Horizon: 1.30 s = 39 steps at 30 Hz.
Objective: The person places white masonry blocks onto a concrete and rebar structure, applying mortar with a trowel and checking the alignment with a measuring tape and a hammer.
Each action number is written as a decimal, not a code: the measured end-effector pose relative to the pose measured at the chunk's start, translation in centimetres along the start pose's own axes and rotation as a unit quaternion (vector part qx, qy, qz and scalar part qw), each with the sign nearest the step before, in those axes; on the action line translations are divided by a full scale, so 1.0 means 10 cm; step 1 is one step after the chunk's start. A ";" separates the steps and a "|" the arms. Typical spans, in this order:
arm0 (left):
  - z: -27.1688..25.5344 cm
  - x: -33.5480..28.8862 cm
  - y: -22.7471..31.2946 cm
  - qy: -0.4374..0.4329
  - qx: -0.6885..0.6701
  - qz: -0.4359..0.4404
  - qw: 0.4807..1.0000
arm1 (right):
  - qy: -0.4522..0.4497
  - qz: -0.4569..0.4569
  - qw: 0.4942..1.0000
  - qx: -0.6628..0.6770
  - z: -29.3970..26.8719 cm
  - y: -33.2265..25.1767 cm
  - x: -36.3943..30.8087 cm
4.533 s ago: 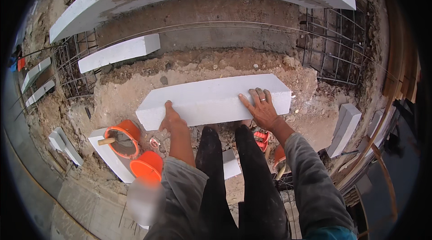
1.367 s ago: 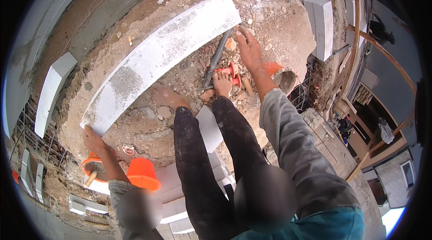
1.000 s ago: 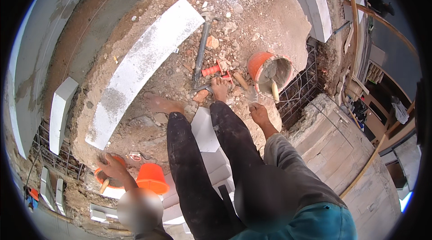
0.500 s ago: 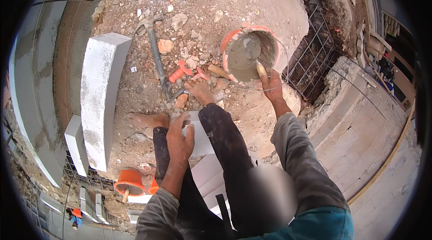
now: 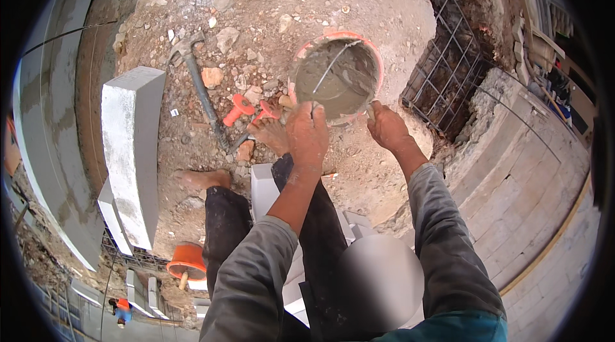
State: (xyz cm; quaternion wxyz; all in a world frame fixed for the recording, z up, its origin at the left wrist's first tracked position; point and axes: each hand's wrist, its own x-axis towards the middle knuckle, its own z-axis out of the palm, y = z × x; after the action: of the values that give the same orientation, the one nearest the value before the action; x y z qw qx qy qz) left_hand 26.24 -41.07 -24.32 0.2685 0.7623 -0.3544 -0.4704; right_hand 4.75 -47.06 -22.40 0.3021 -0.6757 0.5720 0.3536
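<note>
The orange bucket (image 5: 341, 35) of mortar (image 5: 343, 89) is sitting on the rubble (image 5: 256, 63), both hands now engaging it together. The left hand (image 5: 307, 129), newly arriving, is closing apparently on its wire handle (image 5: 329, 71); the right hand (image 5: 389, 128) is curling tightly, apparently around a mostly hidden trowel handle (image 5: 370, 110).

Hammer (image 5: 201, 89) left of bucket (image 5: 343, 35)

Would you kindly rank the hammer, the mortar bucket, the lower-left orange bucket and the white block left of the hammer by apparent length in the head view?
1. White block
2. Hammer
3. Mortar bucket
4. Lower-left bucket, seemingly farther off, so its true size is unsure
</note>
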 end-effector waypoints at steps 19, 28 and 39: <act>-0.32 0.01 -0.95 -0.001 -0.133 -0.084 0.988 | -0.093 -0.030 0.886 0.453 0.53 0.04 0.06; -1.90 -1.41 -1.13 -0.043 -0.061 -0.203 0.976 | -0.026 -0.170 0.934 0.314 -0.34 -0.43 -0.78; -3.01 -2.88 -1.04 0.116 -0.147 -0.263 0.947 | 0.017 -0.539 0.842 -0.019 -1.06 -3.59 -0.01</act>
State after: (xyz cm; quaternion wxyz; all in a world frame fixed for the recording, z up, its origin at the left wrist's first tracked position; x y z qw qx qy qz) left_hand 47.73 -9.62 -4.46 0.2836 0.8297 -0.0349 -0.4796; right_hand 41.56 -49.77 -16.20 0.4222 -0.8890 0.1154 0.1345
